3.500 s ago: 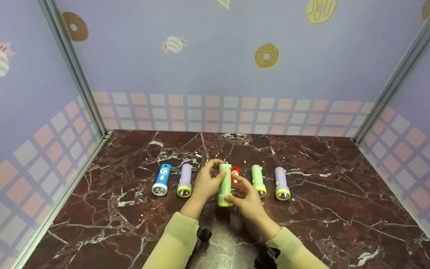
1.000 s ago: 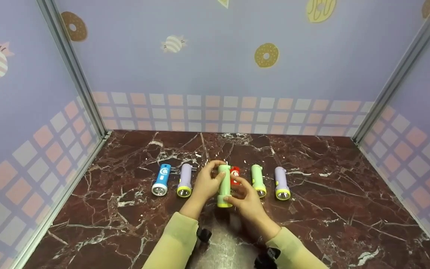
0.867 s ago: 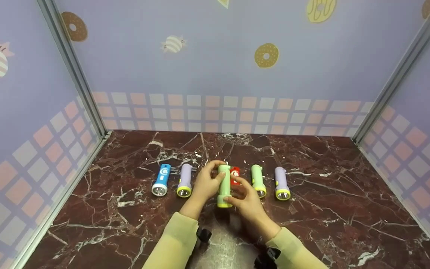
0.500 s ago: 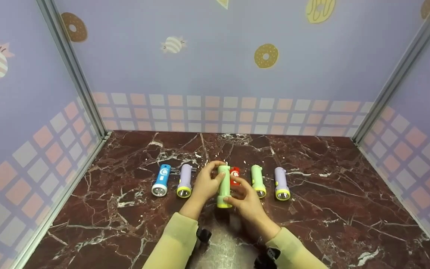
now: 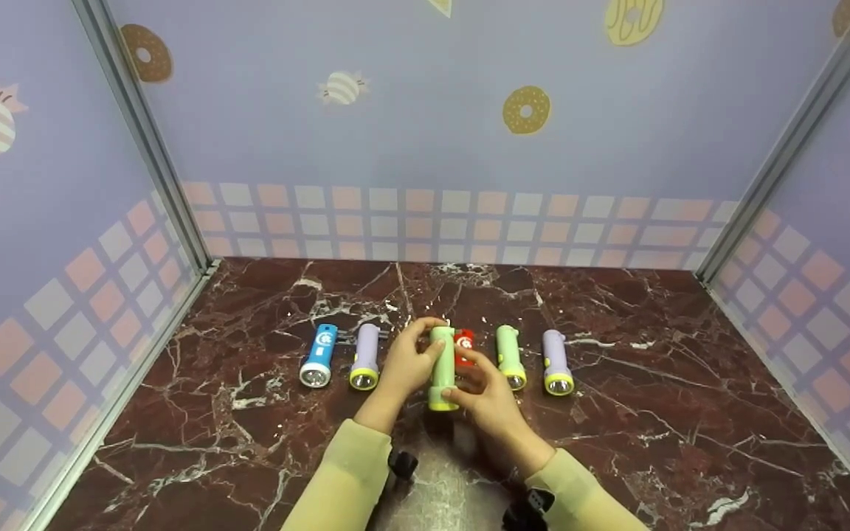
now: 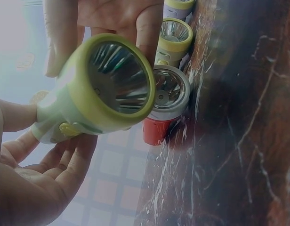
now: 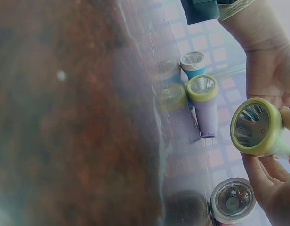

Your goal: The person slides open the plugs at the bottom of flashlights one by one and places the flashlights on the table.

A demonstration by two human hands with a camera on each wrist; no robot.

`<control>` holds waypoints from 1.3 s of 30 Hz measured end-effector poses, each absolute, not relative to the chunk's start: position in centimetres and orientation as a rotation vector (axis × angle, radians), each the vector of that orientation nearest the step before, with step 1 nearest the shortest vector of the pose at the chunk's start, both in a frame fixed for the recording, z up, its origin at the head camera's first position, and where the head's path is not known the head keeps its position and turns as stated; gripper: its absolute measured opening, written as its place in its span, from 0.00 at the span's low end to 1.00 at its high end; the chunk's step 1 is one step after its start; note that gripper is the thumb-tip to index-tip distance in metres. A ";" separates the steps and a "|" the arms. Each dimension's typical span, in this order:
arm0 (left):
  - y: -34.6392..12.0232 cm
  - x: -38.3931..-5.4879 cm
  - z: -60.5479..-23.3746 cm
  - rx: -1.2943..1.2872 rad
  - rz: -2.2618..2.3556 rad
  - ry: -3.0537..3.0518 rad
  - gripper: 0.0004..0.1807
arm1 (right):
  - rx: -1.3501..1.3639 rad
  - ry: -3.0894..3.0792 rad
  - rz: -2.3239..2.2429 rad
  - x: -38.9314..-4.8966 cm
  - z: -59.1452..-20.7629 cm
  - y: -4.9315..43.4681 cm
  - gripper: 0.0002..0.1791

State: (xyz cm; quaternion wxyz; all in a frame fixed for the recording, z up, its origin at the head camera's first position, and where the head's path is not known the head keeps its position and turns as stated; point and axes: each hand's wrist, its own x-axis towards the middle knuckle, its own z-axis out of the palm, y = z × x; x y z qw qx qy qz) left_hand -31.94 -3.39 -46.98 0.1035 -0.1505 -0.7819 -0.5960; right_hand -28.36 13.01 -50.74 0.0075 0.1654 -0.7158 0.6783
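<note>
The 2 hands (image 5: pixel 412 361) hold 1 green flashlight (image 5: pixel 443 371) between half-curled fingers, though some fingertips seem hidden.

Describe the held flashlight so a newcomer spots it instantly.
On the dark marble table, find the red flashlight mid-row. In front of it, the left hand and right hand hold a yellow-rimmed, pale green flashlight. Unlike the similar green one lying to the right, it is in hand.

The blue flashlight (image 5: pixel 319 356) and red flashlight (image 5: pixel 465 342) bear white emblems (image 5: pixel 325 338), none readable.
</note>
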 end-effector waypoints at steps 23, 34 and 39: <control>-3.4 -32.0 -46.9 -0.447 -1.758 -2.332 0.15 | 0.507 -2.236 2.168 -28.3 -50.8 13.1 0.38; -3.5 -32.0 -46.9 -0.463 -1.764 -2.330 0.16 | 0.538 -2.223 2.155 -28.4 -50.8 13.1 0.38; -3.4 -32.0 -46.9 -0.463 -1.773 -2.330 0.16 | 0.540 -2.221 2.149 -28.4 -50.8 13.1 0.38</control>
